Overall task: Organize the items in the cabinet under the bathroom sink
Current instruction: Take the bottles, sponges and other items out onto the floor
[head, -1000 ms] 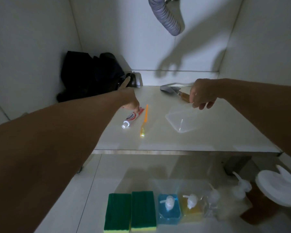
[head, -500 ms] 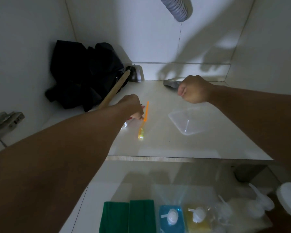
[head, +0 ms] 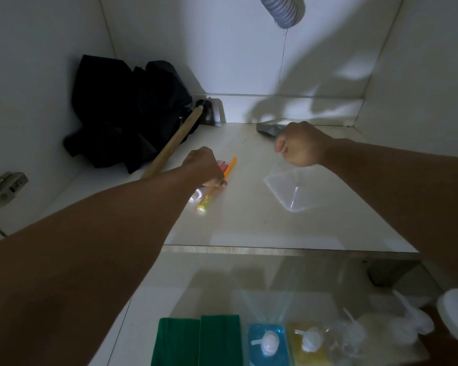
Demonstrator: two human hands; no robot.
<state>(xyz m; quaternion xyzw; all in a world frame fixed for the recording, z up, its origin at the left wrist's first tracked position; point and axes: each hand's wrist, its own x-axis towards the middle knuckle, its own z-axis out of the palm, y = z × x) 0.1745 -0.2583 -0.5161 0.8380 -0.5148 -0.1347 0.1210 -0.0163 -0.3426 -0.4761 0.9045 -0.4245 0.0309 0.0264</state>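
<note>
Toothbrush (head: pixel 217 184) lies on the cabinet shelf (head: pixel 249 225), its middle under the left hand (head: pixel 205 167), whose curled fingers pinch it beside a toothpaste tube (head: pixel 199 192). Right hand (head: pixel 299 145) is fisted around a trowel (head: pixel 267 128) further back.

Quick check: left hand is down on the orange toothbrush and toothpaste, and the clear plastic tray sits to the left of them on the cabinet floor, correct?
Not quite. The head view shows the clear plastic tray to the right of the orange toothbrush and toothpaste, below the right hand. The left hand is indeed down on them.
</note>
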